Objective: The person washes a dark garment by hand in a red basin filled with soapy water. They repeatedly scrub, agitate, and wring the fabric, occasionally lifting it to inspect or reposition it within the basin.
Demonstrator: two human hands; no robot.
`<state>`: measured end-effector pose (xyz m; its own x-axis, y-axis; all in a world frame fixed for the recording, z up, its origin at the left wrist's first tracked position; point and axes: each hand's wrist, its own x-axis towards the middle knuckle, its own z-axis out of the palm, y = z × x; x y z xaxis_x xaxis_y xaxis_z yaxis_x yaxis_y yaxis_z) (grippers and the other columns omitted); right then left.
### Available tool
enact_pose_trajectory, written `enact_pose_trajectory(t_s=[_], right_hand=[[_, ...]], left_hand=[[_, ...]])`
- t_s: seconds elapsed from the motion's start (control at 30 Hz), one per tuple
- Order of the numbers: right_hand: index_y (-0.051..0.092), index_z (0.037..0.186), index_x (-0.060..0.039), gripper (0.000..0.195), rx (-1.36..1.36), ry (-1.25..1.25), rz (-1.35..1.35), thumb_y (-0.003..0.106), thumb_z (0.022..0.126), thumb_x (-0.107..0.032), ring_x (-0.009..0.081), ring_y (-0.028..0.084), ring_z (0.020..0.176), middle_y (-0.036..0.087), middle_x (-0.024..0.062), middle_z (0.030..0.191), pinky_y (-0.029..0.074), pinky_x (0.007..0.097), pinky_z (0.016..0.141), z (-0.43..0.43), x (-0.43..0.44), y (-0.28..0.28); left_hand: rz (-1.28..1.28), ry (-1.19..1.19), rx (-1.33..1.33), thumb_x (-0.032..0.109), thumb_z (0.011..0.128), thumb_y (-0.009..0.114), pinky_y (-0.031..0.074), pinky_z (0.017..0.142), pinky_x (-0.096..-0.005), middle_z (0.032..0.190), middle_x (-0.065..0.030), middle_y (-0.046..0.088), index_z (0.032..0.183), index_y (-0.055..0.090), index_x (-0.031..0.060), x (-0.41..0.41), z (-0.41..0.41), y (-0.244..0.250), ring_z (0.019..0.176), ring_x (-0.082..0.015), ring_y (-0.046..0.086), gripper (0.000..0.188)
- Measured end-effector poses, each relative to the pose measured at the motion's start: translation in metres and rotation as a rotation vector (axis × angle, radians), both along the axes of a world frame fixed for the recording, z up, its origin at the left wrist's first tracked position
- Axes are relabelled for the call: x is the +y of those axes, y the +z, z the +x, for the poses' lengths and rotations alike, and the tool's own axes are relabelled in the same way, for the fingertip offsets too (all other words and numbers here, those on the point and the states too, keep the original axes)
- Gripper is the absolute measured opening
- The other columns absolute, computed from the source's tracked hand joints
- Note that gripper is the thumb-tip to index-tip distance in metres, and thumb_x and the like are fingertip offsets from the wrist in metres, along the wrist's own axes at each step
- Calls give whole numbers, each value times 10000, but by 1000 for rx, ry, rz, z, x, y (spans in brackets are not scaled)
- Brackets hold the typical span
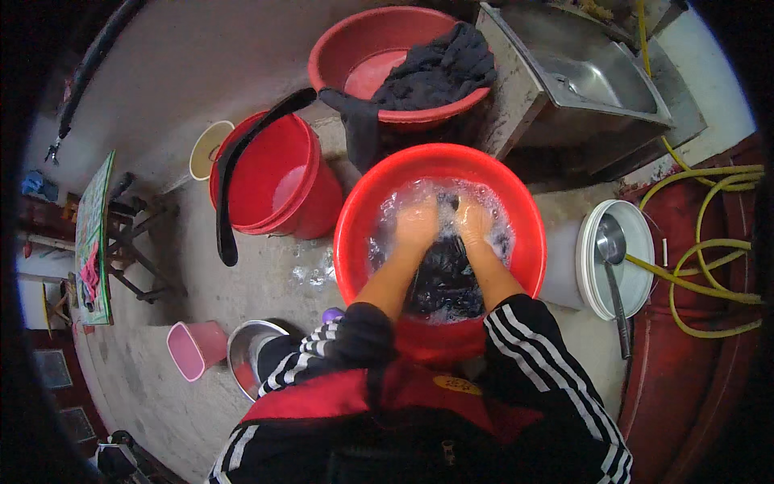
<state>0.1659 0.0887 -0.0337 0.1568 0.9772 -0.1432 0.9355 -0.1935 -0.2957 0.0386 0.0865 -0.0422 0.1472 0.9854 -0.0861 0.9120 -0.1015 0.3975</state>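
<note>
Before me stands a bright red plastic basin (357, 242) with foamy water in it. A soaked dark cloth (444, 275) lies in the water, its near part stretching between my forearms. My left hand (417, 221) and my right hand (474, 219) are side by side in the suds towards the basin's far side. Both are curled around bunched parts of the cloth, a bit of which shows between them. Foam and water hide most of the fingers.
Beyond the basin, a larger red tub (338, 45) holds dark wet cloth (444, 66). A red bucket (326, 199) stands at left, a white bucket (583, 260) with a metal ladle (611, 239) at right. A steel sink (598, 78) and yellow hose (701, 242) are further right.
</note>
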Motion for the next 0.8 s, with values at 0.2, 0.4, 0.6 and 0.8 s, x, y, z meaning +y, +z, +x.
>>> enact_pose_trajectory(t_s=[0.2,0.4,0.6,0.8], right_hand=[[598,1081,-52,418,570,77,7,669,741,-284,271,606,961,636,155,990,455,360,840,36,-5,3],[488,1232,-113,560,437,544,-201,651,711,-237,298,539,1073,543,171,1174,427,357,902,45,-84,116],[415,1314,-113,672,-33,811,-97,520,787,-517,383,184,1328,225,210,1431,164,585,1035,33,-131,62],[510,1115,-64,514,-91,560,167,624,703,-350,309,466,1087,509,153,1155,390,429,848,4,-61,29]], left_hand=[[-569,-166,-499,238,803,559,468,808,-340,990,-159,617,1212,481,36,29,-39,36,939,-235,592,463],[-115,-667,-177,298,758,577,474,761,-394,924,-137,623,1095,600,103,-51,-64,88,882,-269,604,391],[-274,-579,111,549,857,429,106,1003,-672,1455,-217,127,1288,461,240,-112,-50,63,1353,-407,79,531],[-42,-321,177,311,834,497,362,913,-517,1241,-152,460,1194,489,163,-41,-17,20,1159,-323,444,389]])
